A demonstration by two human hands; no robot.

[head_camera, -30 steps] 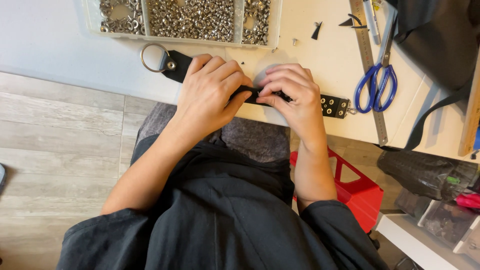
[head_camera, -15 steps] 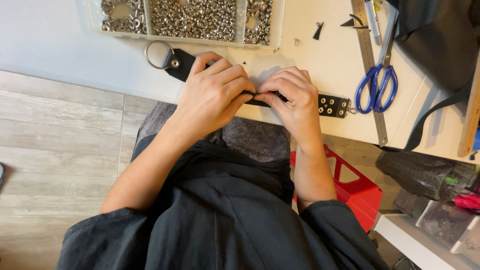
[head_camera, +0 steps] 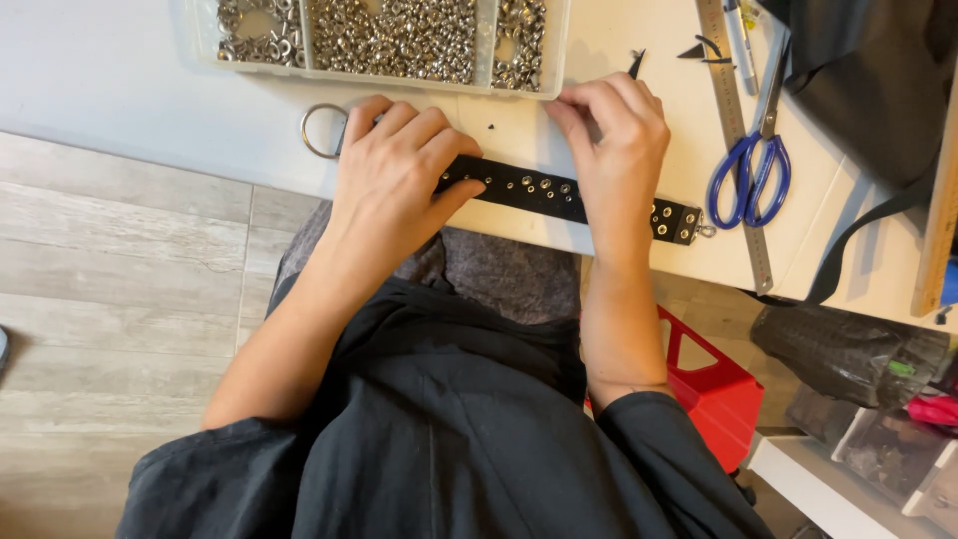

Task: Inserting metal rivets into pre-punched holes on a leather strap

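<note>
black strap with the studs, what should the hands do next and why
Probably keep the left hand pressing the black strap flat while the right hand takes another metal fitting from the clear tray. The strap lies flat on the table, and the right hand is already near the tray.

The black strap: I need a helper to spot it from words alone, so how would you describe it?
Start at the clear plastic organiser box of silver metal fittings on the white table. Just below it, along the table's near edge, lies the long black studded strap, under the left hand and right hand. Unlike the blue-handled scissors nearby, it carries rows of small silver rivets.
</note>
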